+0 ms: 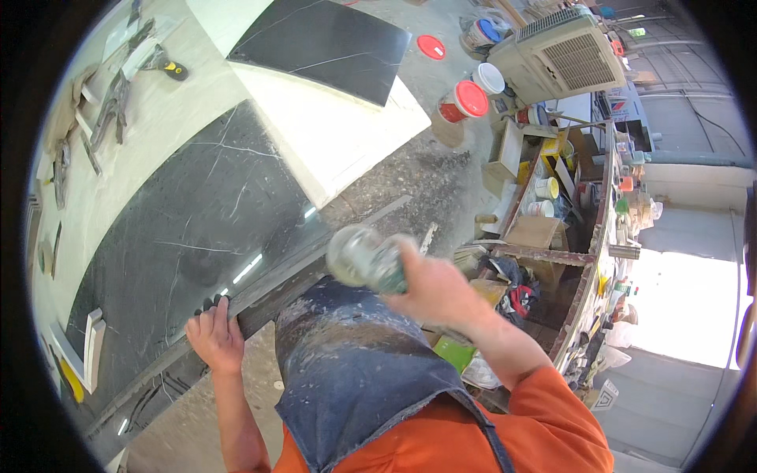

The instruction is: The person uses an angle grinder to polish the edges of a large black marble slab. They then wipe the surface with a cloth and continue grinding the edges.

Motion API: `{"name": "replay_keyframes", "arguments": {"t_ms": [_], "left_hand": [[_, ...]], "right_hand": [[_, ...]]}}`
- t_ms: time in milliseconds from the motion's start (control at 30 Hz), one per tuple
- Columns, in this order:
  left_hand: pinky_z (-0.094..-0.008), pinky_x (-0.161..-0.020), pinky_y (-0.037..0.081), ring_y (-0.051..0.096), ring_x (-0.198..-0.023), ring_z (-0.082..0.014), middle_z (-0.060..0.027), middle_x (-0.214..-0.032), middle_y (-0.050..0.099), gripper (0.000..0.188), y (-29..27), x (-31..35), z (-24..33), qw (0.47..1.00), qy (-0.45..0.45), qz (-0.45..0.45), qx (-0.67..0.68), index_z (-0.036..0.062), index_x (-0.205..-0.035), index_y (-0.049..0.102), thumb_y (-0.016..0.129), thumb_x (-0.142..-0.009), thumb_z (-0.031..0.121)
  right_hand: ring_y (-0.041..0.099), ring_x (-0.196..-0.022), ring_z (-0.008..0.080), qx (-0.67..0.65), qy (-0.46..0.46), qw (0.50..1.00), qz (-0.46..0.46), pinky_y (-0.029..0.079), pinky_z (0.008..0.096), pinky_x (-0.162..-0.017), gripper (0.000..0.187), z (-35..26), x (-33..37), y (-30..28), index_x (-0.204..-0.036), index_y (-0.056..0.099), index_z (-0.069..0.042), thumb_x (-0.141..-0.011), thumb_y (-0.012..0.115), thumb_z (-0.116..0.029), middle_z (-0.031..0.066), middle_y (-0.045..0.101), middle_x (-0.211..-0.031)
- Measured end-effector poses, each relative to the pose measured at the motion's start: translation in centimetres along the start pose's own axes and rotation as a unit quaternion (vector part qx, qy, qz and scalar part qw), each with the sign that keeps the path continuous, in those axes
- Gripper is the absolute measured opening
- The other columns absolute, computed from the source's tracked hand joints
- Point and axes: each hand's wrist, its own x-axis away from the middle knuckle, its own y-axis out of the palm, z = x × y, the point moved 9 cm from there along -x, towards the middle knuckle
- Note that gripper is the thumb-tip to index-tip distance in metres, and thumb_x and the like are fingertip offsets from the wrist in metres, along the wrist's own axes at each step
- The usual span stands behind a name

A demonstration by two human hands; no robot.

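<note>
A large black stone slab [197,197] with white veins lies on the pale worktop in front of me, its polished face catching streaks of light. At its near edge, my left hand [214,337] curls its fingers over the rim. Dark shapes at those fingertips may be reflections in the polish. My right hand [432,285] is closed round a grey-green tool [367,258] with a round, pale head, held near the slab's right end, over my apron. Motion smears this tool, so its exact kind does not show.
A second black slab [323,47] rests on a white board [347,134]. Hand tools [118,98] and pale strips [93,355] lie on the left. Red-lidded buckets [464,101], an air cooler [560,55] and a cluttered shelf rack [544,252] stand on the right.
</note>
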Motion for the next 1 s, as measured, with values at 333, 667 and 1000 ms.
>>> {"name": "replay_keyframes", "arguments": {"t_ms": [333,667,1000], "left_hand": [[-0.0442,-0.082,0.043,0.054,-0.087,-0.0300,-0.0052,-0.097,0.064,0.043,-0.2,-0.1,0.1,1.000,-0.007,-0.004,0.004,0.0098,-0.120,0.075,0.074,-0.077,0.013],[-0.0432,-0.081,0.042,0.053,-0.085,-0.0299,-0.0061,-0.095,0.064,0.038,0.1,-0.2,0.1,1.000,0.005,0.003,0.006,0.0098,-0.120,0.076,0.073,-0.082,0.013],[-0.0457,-0.082,0.043,0.054,-0.086,-0.0326,-0.0079,-0.091,0.062,0.031,-0.3,-1.1,0.7,1.000,0.014,-0.013,0.006,0.0075,-0.112,0.075,0.075,-0.083,0.017]], "right_hand": [[0.070,-0.092,0.0495,0.024,0.078,0.995,0.062,0.056,0.0553,-0.082,0.076,6.0,-0.9,-2.6,-0.142,0.035,-0.003,-0.083,0.073,-0.032,0.0304,0.071,-0.096],[0.071,-0.088,0.0491,0.023,-0.025,0.999,-0.001,0.058,0.0528,-0.079,0.068,0.6,-0.1,0.7,-0.131,0.037,0.002,-0.083,0.072,-0.032,0.0307,0.070,-0.092],[0.072,-0.093,0.0367,-0.207,0.133,0.918,0.310,0.057,0.0468,-0.085,0.056,20.3,4.1,-9.0,-0.127,0.051,0.000,-0.084,0.074,-0.028,0.0209,0.071,-0.103]]}}
